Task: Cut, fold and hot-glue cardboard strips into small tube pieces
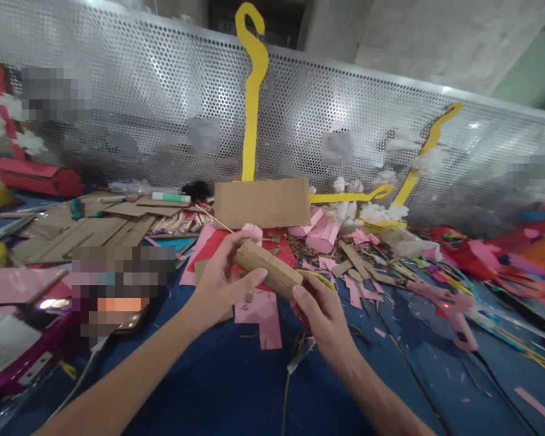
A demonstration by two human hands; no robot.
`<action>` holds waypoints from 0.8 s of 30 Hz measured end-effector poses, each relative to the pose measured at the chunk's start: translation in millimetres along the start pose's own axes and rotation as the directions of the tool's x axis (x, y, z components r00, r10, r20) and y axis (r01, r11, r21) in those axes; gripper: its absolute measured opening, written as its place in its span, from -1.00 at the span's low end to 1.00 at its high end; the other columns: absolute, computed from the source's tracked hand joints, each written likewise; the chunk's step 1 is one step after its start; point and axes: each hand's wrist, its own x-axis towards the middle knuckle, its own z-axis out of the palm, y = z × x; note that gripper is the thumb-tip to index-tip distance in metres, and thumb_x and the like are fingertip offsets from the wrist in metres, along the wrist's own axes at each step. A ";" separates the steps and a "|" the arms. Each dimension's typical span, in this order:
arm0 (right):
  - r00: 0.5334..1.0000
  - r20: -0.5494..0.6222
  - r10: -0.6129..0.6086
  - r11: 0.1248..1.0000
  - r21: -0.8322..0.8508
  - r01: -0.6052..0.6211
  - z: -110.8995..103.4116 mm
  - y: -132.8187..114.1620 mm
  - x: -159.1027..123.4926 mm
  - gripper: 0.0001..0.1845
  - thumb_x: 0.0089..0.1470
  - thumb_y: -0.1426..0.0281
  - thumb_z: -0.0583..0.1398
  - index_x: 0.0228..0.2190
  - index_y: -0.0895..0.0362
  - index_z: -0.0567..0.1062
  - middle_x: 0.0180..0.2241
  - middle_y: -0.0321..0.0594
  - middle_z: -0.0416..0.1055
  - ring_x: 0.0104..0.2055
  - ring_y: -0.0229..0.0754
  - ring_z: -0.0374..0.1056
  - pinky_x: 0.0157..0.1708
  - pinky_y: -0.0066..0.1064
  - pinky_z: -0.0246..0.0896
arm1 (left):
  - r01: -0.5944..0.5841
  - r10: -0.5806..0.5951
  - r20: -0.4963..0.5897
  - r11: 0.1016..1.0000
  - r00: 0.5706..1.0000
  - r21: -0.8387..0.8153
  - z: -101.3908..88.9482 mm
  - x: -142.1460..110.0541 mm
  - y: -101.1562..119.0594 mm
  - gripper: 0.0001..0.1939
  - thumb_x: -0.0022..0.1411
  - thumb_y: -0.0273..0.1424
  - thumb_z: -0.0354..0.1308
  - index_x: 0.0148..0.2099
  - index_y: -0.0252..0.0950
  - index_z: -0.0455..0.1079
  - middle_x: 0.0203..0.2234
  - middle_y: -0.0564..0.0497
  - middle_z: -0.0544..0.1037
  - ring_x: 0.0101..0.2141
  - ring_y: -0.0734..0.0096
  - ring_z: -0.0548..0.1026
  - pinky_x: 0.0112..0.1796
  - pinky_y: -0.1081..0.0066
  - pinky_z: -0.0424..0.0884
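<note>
A small folded cardboard box (269, 270) is held tilted in front of me, its right end lower than its left. My left hand (229, 275) grips the left end, thumb along the near side and fingers behind. At the right end, my right hand (320, 306) pinches the corner between thumb and fingers. Below the box, pink paper cutouts (269, 333) lie on the blue table (218, 378). Behind it rests a red paper sheet (281, 242). A yellow hook-topped strip (253, 115) rises behind an upright cardboard panel (262, 204).
A pink glue gun (449, 312) with a cord lies at right among paper scraps. Cardboard pieces (84, 237) and a glue stick (171, 197) are at left, a phone (127, 303) nearer. A perforated metal screen (163, 103) stands behind, with white fluff (429, 161) on yellow strips.
</note>
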 end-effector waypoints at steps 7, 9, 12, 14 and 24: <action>0.996 -0.083 -0.019 0.999 -0.047 0.015 -1.0 -0.8 0.9 -0.54 0.24 0.01 0.24 -0.06 0.11 0.57 -0.12 -0.10 0.58 -0.09 -0.02 0.50 -0.14 -0.31 0.46 | -0.026 0.022 0.041 0.995 0.999 0.092 -5.0 0.6 5.0 -0.75 0.27 -0.37 0.35 -0.04 -0.23 0.42 0.00 -0.09 0.47 -0.16 0.30 0.49 -0.29 0.43 0.54; 0.988 -0.148 -0.035 0.997 -0.075 0.024 -2.6 1.6 1.3 -0.51 0.22 -0.01 0.25 -0.04 0.10 0.58 -0.01 -0.07 0.57 -0.01 0.02 0.49 -0.09 -0.28 0.47 | -0.008 0.000 0.069 0.994 0.998 0.112 -3.9 -0.4 8.6 -0.76 0.28 -0.34 0.34 -0.03 -0.24 0.46 -0.04 -0.07 0.48 -0.27 0.37 0.49 -0.36 0.45 0.53; 0.990 -0.139 0.014 1.000 0.008 -0.013 -4.3 4.3 1.1 -0.47 0.26 -0.02 0.21 0.06 0.08 0.55 0.04 -0.07 0.55 0.01 0.03 0.50 -0.14 -0.28 0.49 | -0.003 -0.013 0.133 0.993 0.991 0.121 -1.9 -2.5 11.0 -0.78 0.29 -0.34 0.33 -0.03 -0.24 0.50 -0.05 -0.07 0.50 -0.40 0.47 0.47 -0.44 0.46 0.51; 0.993 -0.097 0.071 0.991 0.120 -0.060 -4.2 5.0 0.3 -0.44 0.28 -0.02 0.20 0.15 0.05 0.51 0.04 -0.09 0.57 -0.06 0.01 0.52 -0.22 -0.29 0.50 | 0.003 -0.026 0.156 0.989 0.987 0.146 -1.4 -4.0 9.4 -0.77 0.29 -0.34 0.34 -0.02 -0.24 0.51 -0.07 -0.07 0.53 -0.44 0.49 0.47 -0.45 0.46 0.52; 0.977 -0.151 0.150 0.967 0.228 -0.113 0.1 6.1 -0.5 -0.43 0.19 -0.06 0.30 0.09 0.01 0.57 0.09 -0.14 0.58 0.05 0.06 0.53 -0.10 -0.25 0.54 | 0.087 -0.103 0.100 0.984 0.990 0.157 -4.3 -6.5 1.5 -0.72 0.25 -0.26 0.38 -0.02 -0.24 0.54 -0.16 -0.05 0.58 -0.59 0.56 0.46 -0.52 0.41 0.53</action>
